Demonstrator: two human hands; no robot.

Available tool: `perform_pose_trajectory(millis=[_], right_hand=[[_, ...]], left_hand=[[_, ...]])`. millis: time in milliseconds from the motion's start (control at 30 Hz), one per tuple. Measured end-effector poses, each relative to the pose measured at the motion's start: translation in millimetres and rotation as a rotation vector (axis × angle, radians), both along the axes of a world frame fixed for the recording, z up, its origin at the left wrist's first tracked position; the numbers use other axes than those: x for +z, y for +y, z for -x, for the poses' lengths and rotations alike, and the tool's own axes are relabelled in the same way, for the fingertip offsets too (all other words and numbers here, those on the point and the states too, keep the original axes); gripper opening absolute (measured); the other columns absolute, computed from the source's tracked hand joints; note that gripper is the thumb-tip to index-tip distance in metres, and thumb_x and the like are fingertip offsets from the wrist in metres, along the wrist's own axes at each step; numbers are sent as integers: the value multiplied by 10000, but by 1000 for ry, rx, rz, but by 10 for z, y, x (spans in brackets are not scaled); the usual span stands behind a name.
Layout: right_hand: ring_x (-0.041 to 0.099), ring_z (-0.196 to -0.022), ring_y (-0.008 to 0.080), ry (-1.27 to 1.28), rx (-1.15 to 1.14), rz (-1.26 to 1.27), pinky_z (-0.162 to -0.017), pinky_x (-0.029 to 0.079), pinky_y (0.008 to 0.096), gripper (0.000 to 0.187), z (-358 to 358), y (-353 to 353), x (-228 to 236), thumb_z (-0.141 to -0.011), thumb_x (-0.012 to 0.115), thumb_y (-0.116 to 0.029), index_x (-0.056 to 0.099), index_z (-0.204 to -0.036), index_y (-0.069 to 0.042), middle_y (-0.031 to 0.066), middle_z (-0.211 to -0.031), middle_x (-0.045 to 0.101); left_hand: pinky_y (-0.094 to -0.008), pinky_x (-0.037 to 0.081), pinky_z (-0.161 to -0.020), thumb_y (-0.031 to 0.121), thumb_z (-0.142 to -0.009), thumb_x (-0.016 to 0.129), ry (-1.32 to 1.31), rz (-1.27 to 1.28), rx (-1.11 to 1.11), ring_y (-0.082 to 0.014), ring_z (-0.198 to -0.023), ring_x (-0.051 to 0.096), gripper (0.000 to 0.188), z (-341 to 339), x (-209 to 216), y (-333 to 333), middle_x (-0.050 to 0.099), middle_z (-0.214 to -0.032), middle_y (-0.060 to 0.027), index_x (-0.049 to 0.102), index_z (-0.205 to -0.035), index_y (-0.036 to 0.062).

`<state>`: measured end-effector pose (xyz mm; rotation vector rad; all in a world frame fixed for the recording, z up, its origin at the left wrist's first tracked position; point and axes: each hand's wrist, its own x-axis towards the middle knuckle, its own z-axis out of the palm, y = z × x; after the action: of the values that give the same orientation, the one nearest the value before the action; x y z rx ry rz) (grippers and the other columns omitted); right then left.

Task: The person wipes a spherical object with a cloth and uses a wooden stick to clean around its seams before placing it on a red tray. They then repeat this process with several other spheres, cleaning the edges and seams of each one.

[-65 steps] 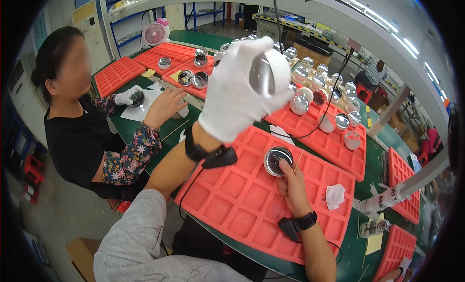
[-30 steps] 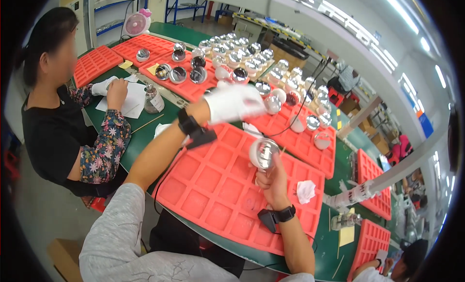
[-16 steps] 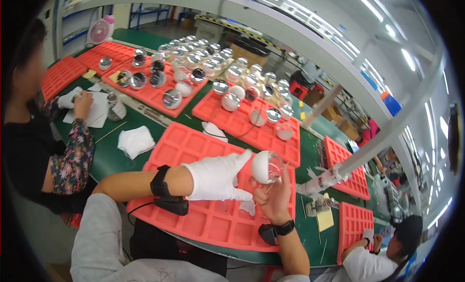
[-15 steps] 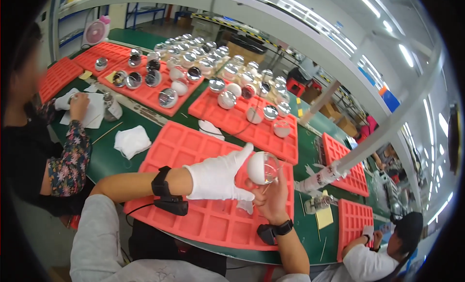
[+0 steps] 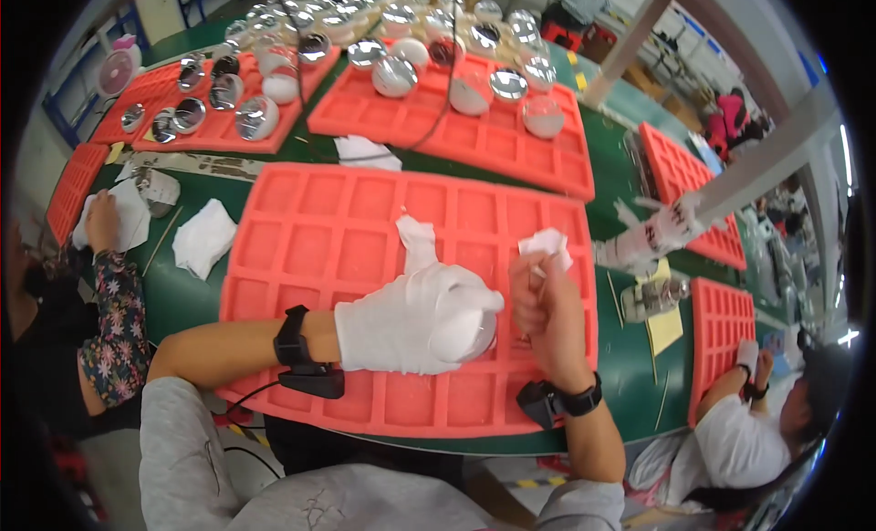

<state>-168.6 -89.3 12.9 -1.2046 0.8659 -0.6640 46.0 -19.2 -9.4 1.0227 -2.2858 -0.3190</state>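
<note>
In my left hand point(image 5: 411, 321), gloved in white, a ball point(image 5: 476, 335), part white and part clear, is gripped above the red tray. The glove covers much of the ball. A narrow white flap point(image 5: 418, 244) rises from the glove; I cannot tell whether it is the glove's thumb or loose cloth. My bare right hand point(image 5: 547, 303) is closed just right of the ball, apart from it. A crumpled white cloth point(image 5: 547, 244) sticks out at its fingertips. Under both hands lies the red tray point(image 5: 310, 198), with square pockets.
More red trays point(image 5: 356, 102) with silvery, clear and white balls stand beyond. White cloths point(image 5: 203, 239) lie on the green table point(image 5: 182, 294). Glass bottles point(image 5: 652, 298) stand either side. A wrapped post point(image 5: 652, 239) rises at right. One co-worker point(image 5: 109, 321) sits left, another point(image 5: 757, 431) right.
My right hand has let go of the ball and moved away to its right. My left hand has closed around the ball. The view has tilted down towards the tray.
</note>
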Motion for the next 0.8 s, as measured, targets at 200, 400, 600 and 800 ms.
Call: perform_pose_trajectory(millis=[200, 400, 600, 800], right_hand=[[237, -568, 59, -413, -44, 33, -485, 203, 236, 339, 13, 38, 57, -1121, 369, -404, 497, -1043, -100, -63, -701, 291], [239, -579, 92, -635, -163, -22, -505, 218, 260, 387, 52, 6, 68, -1123, 342, -384, 437, -853, -124, -47, -665, 272], [225, -582, 125, -977, -7, -5, -513, 203, 297, 509, 95, 41, 24, -1120, 329, -369, 243, -666, -156, -31, -606, 205], [179, -546, 116, -994, -153, -69, -488, 157, 304, 547, 36, 10, 117, -1120, 327, -440, 227, -660, -162, -44, -590, 184]], left_hand=[[-445, 507, -952, 200, -721, 871, 89, -79, -276, -360, -1118, 582, 683, 155, -120, -15, 553, -1242, -136, 529, -1302, 89], [-434, 478, -1032, 187, -642, 977, 447, -409, -269, -349, -1206, 547, 831, 266, -192, 66, 532, -1339, -138, 499, -1318, 119], [-439, 476, -1004, 171, -621, 974, 430, -242, -197, -349, -1167, 546, 826, 315, -194, -30, 530, -1287, -140, 493, -1289, 102], [-423, 487, -926, 200, -647, 936, 293, -293, -45, -338, -1051, 567, 713, 350, 20, -36, 543, -1189, -136, 538, -1224, 69]])
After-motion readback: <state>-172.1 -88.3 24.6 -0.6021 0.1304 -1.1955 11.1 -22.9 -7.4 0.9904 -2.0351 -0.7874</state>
